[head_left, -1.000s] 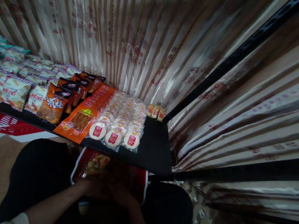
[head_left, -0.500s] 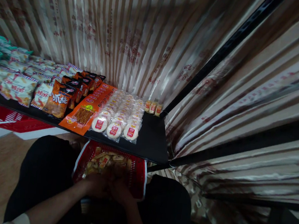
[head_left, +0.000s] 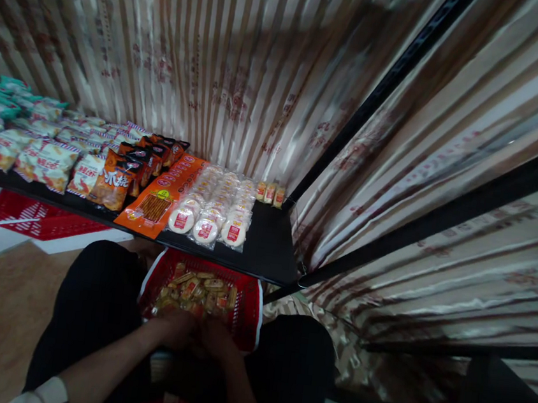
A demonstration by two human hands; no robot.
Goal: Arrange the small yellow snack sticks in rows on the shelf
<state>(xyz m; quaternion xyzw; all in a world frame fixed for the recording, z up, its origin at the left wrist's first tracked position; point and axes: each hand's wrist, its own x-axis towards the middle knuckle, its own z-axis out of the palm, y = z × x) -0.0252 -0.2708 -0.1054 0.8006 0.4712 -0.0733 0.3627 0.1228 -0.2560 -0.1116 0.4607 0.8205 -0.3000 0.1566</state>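
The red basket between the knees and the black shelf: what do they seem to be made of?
Red basket: probably moulded plastic, smooth, judging by its slotted walls. Black shelf: perhaps painted metal with a dull finish, given its flat, even surface; coated board is possible, and the dim light leaves it open.

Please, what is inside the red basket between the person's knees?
Many small wrapped snacks lie heaped inside the basket. The left hand and right hand cover part of the near side, so what lies beneath them, and under the top snacks, cannot be seen.
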